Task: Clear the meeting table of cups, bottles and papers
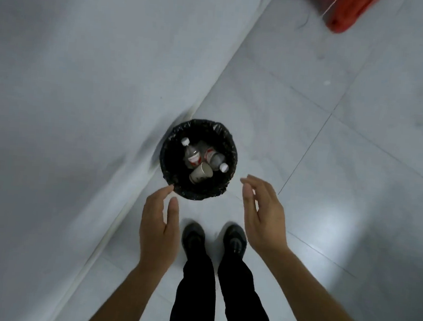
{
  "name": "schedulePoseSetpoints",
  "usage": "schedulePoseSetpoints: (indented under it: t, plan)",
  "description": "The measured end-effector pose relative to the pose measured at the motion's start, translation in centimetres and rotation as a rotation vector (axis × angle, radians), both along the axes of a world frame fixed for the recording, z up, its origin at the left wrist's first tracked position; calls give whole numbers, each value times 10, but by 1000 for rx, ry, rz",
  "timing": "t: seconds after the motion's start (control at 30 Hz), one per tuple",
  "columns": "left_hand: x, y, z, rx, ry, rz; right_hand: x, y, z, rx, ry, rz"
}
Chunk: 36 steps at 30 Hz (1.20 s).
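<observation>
Head view, looking straight down.

Two bare forearms (129, 293) are being held out from 6 o'clock of the frame. Between them, dark trousers (219, 300) and a pair of dark shoes (194, 236) are being seen, toes pointing toward 12 o'clock.

The left hand (158, 229) is being held edge-on with the palm turned inward. Its fingers are being kept straight and pressed together, with the thumb set slightly apart. Nothing is being gripped. The fingertips are overlapping the bin rim at about 7 o'clock of the bin; contact or gap cannot be told from this angle.

The right hand (264, 215) is being held at about 4 o'clock of the bin, apart from the rim, palm turned inward. Its fingers are being kept relaxed, slightly curved and close together, with the thumb parted beneath them. Nothing is being held.

The bin (197, 194), round and lined in black, is standing on the floor just beyond the shoes and just beside the wall.
- A paper cup (201, 172) is lying on its side at 6 o'clock of the interior, mouth toward 1 o'clock.
- Bottle A (192, 155), clear with a white cap and a red-and-white label, is lying with its cap toward 11 o'clock.
- Bottle B (215, 158), of the same kind, is lying with its cap toward 4 o'clock.
- Both bottles are lying against the cup's upper end.

The wall (73, 73), plain white, is filling the frame from 7 to 12 o'clock. The floor (331, 169), pale glossy tile, is running from 6 to 2 o'clock.

A red object (348, 11), blurred, is being cut off by the frame edge at 1 o'clock; what it is cannot be told.
</observation>
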State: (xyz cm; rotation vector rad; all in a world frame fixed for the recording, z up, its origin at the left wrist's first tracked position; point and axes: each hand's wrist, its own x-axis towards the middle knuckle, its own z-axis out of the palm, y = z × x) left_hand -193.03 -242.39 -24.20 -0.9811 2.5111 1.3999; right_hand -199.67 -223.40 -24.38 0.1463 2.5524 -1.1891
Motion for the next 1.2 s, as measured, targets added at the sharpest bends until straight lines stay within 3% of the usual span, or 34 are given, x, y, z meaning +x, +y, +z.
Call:
schedulePoseSetpoints:
  t: [0.3,0.47,0.67,0.93,1.2]
  plan:
    - [-41,27,339,64,372,-129,9,43,333,-3,326,-139]
    - [-49,40,443,80,625,-240,35,65,432,-98,518,-292]
    - [-43,57,457,110,587,-505,95,84,436,-158,565,-568]
    - [-11,93,414,268,452,-842,209,91,406,18,479,-977]
    - [80,209,426,430,408,-1384,380,93,430,255,447,-1506]
